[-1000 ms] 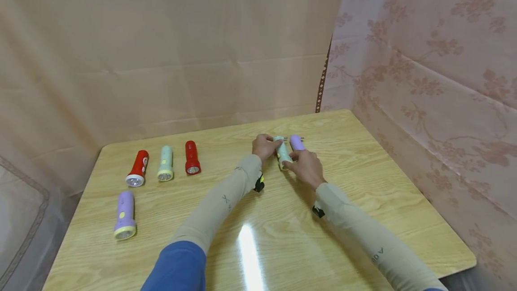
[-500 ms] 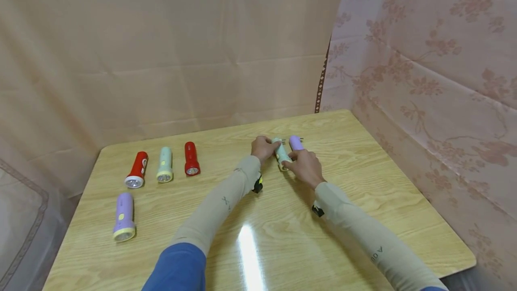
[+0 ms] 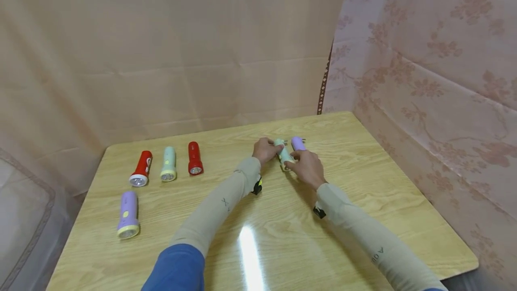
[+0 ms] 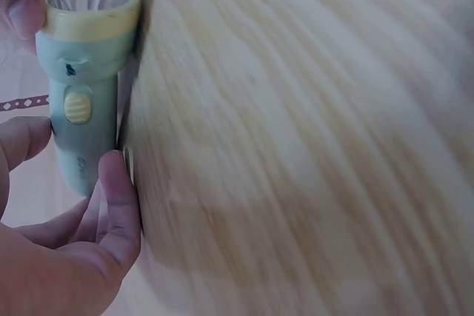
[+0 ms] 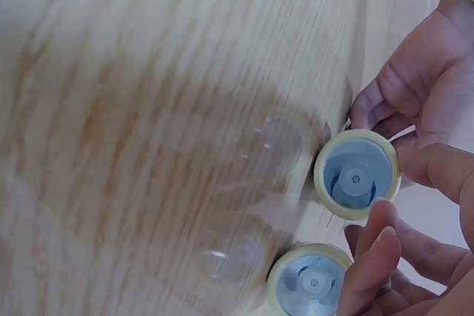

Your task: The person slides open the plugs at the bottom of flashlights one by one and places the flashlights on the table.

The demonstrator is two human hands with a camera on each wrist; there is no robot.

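A mint-green flashlight (image 3: 284, 154) with a pale yellow rim lies on the table, lens end toward me. My left hand (image 3: 265, 150) holds its tail end between thumb and fingers. At the lens end, my right hand (image 3: 308, 169) pinches the rim with its fingertips. Close by on the right lies a purple flashlight (image 3: 298, 143), partly hidden behind the right hand. Small metal prongs show at the tails of both. The left wrist view shows the yellow switch (image 4: 78, 107) facing up along the mint body. In the right wrist view the two lenses sit side by side, the purple flashlight's lens (image 5: 311, 283) lower.
Over on the left of the wooden table (image 3: 343, 237) lie a red flashlight with a white rim (image 3: 142, 165), another mint flashlight (image 3: 168, 160), an all-red flashlight (image 3: 195, 156) and, nearer me, another purple flashlight (image 3: 128, 212). Curtains (image 3: 181, 57) hang behind the table and along its right side.
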